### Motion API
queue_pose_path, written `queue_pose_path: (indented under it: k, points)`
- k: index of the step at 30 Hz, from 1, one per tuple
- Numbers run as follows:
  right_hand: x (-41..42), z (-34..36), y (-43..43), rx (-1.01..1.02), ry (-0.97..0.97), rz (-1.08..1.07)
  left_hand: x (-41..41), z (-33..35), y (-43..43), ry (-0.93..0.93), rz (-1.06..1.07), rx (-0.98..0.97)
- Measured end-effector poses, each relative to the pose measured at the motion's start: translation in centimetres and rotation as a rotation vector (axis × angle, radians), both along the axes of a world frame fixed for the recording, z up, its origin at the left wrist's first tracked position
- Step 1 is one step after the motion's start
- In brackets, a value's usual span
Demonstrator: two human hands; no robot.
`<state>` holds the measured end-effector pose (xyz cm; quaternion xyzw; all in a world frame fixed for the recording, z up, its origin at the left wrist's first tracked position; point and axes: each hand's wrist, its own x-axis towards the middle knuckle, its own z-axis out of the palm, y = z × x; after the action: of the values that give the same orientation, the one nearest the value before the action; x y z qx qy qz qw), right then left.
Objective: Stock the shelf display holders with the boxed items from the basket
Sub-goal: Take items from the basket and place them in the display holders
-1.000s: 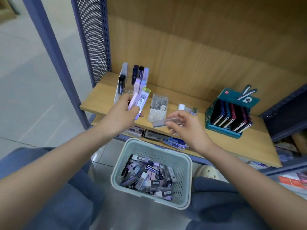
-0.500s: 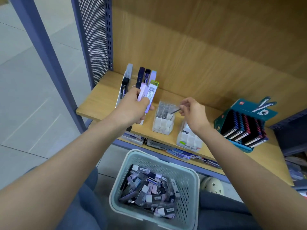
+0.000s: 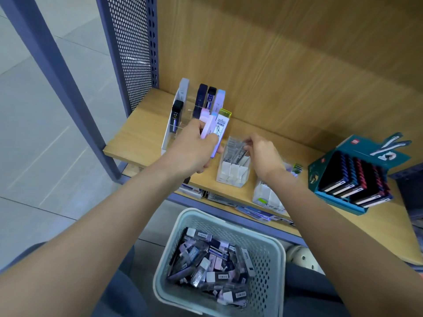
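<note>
One slim box (image 3: 240, 154) now enters the holder (image 3: 231, 173).

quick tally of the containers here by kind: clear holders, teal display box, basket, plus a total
clear holders: 3 (left holder, middle holder, right holder, partly behind the right arm)
teal display box: 1
basket: 1
total: 5

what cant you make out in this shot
Head view only:
- Print on the boxes in the left hand: too small.
- The slim box the right hand pinches at the clear holder: mostly hidden by that hand.
- Second holder: partly covered by the right forearm.
- Basket labels: blurred.
</note>
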<state>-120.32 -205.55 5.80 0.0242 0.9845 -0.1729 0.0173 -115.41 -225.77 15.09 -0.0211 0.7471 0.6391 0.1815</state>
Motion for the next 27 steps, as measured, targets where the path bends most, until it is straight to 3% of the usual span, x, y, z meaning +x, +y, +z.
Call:
queue_pose_path:
  k: [7, 19, 22, 24, 27]
  points:
    - [-0.3, -0.3, 0.2, 0.113, -0.086, 0.126, -0.2, -0.2, -0.2, -0.002, 0.026, 0.014]
    - [-0.4, -1.0, -0.8, 0.18, -0.004, -0.023, -0.6, -0.7, -0.2, 0.021, 0.005, -0.005]
    - [0.4, 0.5, -1.2, -0.002, 0.134, -0.051, -0.6, -0.9, -0.2, 0.034, -0.017, -0.033]
    - [1.3, 2.5, -1.6, -0.27, 0.192, -0.103, -0.4, -0.9, -0.1, 0.044, -0.056, -0.048]
    - [3.4, 6.1, -2.3, -0.714, 0.101, -0.181, 0.1, -0.9, 0.4, 0.058, -0.156, -0.075]
